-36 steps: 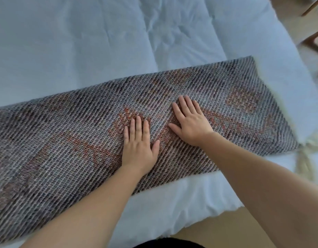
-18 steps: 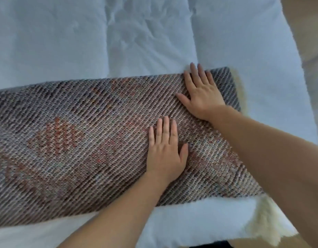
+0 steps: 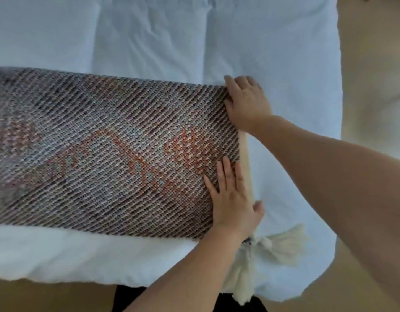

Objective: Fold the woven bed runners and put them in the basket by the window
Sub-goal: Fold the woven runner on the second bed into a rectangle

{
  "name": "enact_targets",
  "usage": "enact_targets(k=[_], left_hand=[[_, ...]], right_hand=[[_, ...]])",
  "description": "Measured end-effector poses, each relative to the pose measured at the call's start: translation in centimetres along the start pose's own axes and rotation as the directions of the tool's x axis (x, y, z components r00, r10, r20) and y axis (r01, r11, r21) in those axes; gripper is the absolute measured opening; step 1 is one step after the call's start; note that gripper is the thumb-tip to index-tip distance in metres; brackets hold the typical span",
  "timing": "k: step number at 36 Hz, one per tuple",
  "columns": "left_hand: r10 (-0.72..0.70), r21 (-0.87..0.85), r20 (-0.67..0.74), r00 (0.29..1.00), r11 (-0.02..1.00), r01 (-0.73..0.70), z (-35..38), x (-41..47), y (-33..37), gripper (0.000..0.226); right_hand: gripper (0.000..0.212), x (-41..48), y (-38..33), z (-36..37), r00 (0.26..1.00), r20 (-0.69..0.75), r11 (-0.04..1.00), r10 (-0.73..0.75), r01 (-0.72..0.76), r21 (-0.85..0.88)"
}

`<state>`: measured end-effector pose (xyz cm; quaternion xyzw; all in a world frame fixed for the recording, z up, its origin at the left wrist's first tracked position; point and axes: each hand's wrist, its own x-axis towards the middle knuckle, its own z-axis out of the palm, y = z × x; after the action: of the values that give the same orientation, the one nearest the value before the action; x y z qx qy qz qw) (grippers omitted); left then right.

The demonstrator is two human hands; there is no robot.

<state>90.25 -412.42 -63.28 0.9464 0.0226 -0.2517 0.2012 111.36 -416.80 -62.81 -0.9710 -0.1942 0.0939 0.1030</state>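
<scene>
A grey-brown woven bed runner [image 3: 109, 149] with orange motifs lies flat across the white bed [image 3: 163, 37]; its left part runs out of frame. Its right end has a cream edge and cream tassels [image 3: 282, 244] that hang over the bed's near side. My right hand [image 3: 247, 104] is at the runner's far right corner, thumb on the weave and fingers curled over the end edge. My left hand [image 3: 230, 199] lies flat, fingers apart, on the near right corner, with the thumb past the edge. No basket is in view.
The white duvet extends beyond the runner towards the top and right. Tan floor [image 3: 374, 64] shows along the bed's right side and below its near edge. My dark clothing [image 3: 131, 298] touches the near edge.
Both hands have slid right along the runner, from its middle to its right end. The right hand, flat before, now curls over the far corner. The view has shifted right too.
</scene>
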Motion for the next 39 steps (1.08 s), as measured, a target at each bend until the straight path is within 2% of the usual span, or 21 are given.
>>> enact_targets(k=[2, 4, 7, 12, 17, 21, 23, 25, 30, 36, 39], left_hand=[[-0.013, 0.004, 0.033, 0.999, 1.000, 0.013, -0.7, -0.1, 0.1, 0.101], [-0.040, -0.012, 0.059, 0.997, 0.999, 0.041, -1.6, -0.5, 0.2, 0.101], [-0.095, -0.060, 0.073, 0.993, 0.993, 0.099, -3.3, -1.4, 0.2, 0.098], [-0.204, -0.237, 0.041, 0.978, 0.949, 0.208, -6.9, -4.1, -0.9, 0.083], [-0.300, -0.296, 0.034, 0.953, 0.908, 0.296, -11.1, -7.7, -2.7, 0.073], [-0.397, -0.363, -0.015, 0.918, 0.858, 0.365, -15.1, -11.4, -5.2, 0.045], [-0.421, -0.410, -0.052, 0.906, 0.836, 0.365, -17.0, -13.5, -6.9, 0.030], [-0.433, -0.441, -0.101, 0.896, 0.826, 0.350, -18.6, -15.6, -8.7, 0.024], [-0.399, -0.454, -0.213, 0.892, 0.849, 0.271, -23.1, -20.6, -13.8, 0.036], [-0.379, -0.380, -0.269, 0.885, 0.886, 0.264, -28.6, -25.6, -20.7, 0.047], [-0.349, -0.373, -0.362, 0.864, 0.904, 0.209, -30.8, -28.2, -24.0, 0.057]], right_hand=[[0.038, 0.6, -0.3, -0.9, 1.000, -0.013, 0.999, 0.026, -0.026, -0.026], [0.028, 1.0, -0.7, -1.9, 0.998, 0.007, 0.997, 0.069, -0.070, 0.022], [0.024, 1.3, -1.1, -3.5, 0.989, 0.057, 0.980, 0.138, -0.144, 0.134], [0.018, 0.8, -2.5, -7.7, 0.969, 0.156, 0.966, 0.190, -0.213, 0.147], [0.016, 0.3, -5.8, -12.2, 0.968, 0.135, 0.933, 0.209, -0.239, 0.270], [0.019, -1.3, -10.0, -15.6, 0.970, 0.101, 0.889, 0.222, -0.244, 0.388], [0.024, -2.1, -12.2, -17.3, 0.966, 0.110, 0.851, 0.233, -0.257, 0.458], [0.022, -2.7, -14.5, -19.1, 0.967, 0.114, 0.828, 0.227, -0.253, 0.500], [0.009, -4.5, -20.3, -22.9, 0.974, 0.088, 0.843, 0.209, -0.225, 0.489], [0.022, -6.1, -28.4, -26.2, 0.967, 0.064, 0.807, 0.245, -0.240, 0.540], [0.029, -6.4, -33.0, -27.5, 0.967, 0.050, 0.795, 0.250, -0.234, 0.560]])
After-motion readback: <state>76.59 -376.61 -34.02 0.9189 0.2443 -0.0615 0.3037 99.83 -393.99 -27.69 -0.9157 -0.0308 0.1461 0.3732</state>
